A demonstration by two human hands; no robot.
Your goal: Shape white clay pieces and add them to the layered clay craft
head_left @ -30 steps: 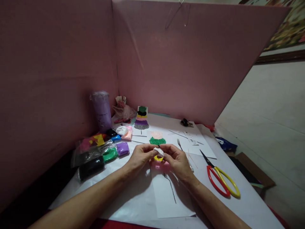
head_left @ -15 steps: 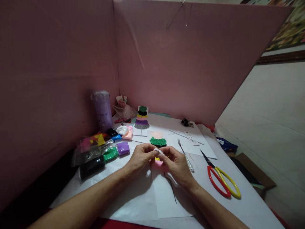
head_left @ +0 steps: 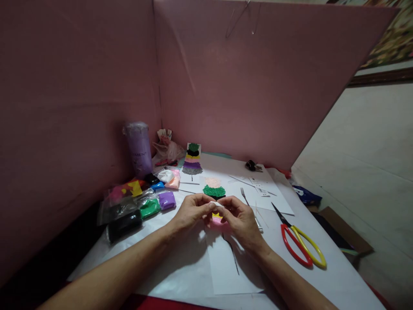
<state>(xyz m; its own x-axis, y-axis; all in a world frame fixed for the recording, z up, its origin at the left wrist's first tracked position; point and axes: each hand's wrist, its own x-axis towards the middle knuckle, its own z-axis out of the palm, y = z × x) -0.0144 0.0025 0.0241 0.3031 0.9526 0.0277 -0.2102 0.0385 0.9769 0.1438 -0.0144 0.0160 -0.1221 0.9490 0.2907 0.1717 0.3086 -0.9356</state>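
Observation:
A small piece of white clay point(head_left: 217, 204) is pinched between the fingertips of my left hand point(head_left: 192, 211) and my right hand point(head_left: 241, 220). Both hands are closed, thumbs toward me, just above a white paper sheet point(head_left: 237, 275). On that paper, bands of peach clay point(head_left: 212, 182) and green clay point(head_left: 214, 191) show beyond my fingers. Yellow clay point(head_left: 217, 214) and pink clay point(head_left: 218, 220) appear between my hands, and a dark drawn stem runs below. My fingers cover part of the bands.
Red-and-yellow-handled scissors point(head_left: 301, 245) lie at the right, with a fork point(head_left: 244, 197) and toothpicks nearer my right hand. Bagged clay point(head_left: 150, 208) and a purple tumbler point(head_left: 138, 148) are at the left. Behind are a striped leaf card point(head_left: 192, 165), keys point(head_left: 253, 165) and pink panels point(head_left: 258, 94).
The white clay has shifted in my fingertips and looks flatter. My right hand has moved slightly right, covering more of the fork's handle, and more yellow clay shows.

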